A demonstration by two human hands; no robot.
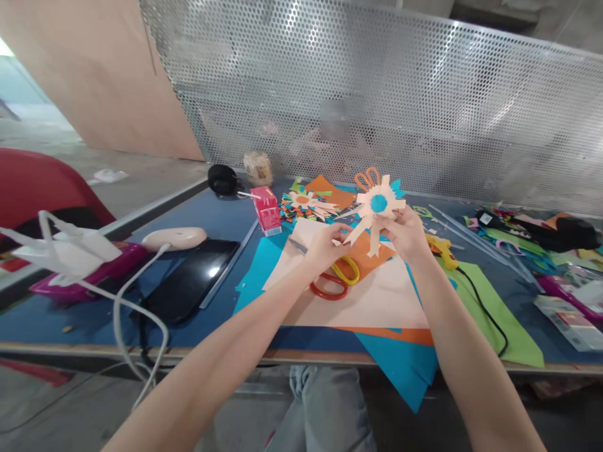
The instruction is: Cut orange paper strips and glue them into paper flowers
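Observation:
My right hand [406,233] and my left hand [325,246] are raised over the table, both pinching a cream paper flower [377,207] with long cut petals and a blue round centre. My left fingers hold a lower petal, my right fingers hold the flower's right side. Under my hands lie red and yellow scissors [335,280] on cream paper [372,298], orange paper [365,254] and blue paper [400,364]. Another finished paper flower [307,203] lies further back.
A small red carton [266,210] with a straw stands at mid-table. A black tablet [193,279], a pink oval device [174,238] and white cables [127,301] lie left. A yellow glue gun [440,250], green paper [490,307] and scraps lie right. A perforated metal screen [377,94] backs the table.

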